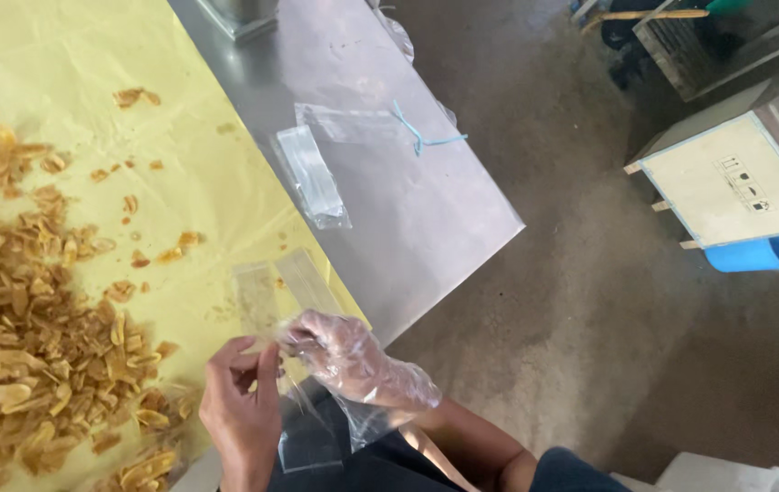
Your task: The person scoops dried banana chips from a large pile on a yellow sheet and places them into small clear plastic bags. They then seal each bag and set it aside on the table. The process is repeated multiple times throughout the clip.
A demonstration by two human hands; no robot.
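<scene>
The bare left hand [242, 410] and the gloved right hand [353, 360] both pinch a small clear bag [285, 292] with closed fingers above the yellow sheet [89, 55], seemingly opening its mouth beside the chips [16, 337]; separating the film needs a gentle rub.

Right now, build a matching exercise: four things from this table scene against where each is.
1. pile of golden fried chips
2. stack of clear plastic bags
3. blue string
4. small clear plastic bag

A. between both hands
B. bare steel tabletop, beside the yellow paper
C. left, on yellow paper
D. steel top, farther from the hands than the stack

Pairs: 1-C, 2-B, 3-D, 4-A
</scene>
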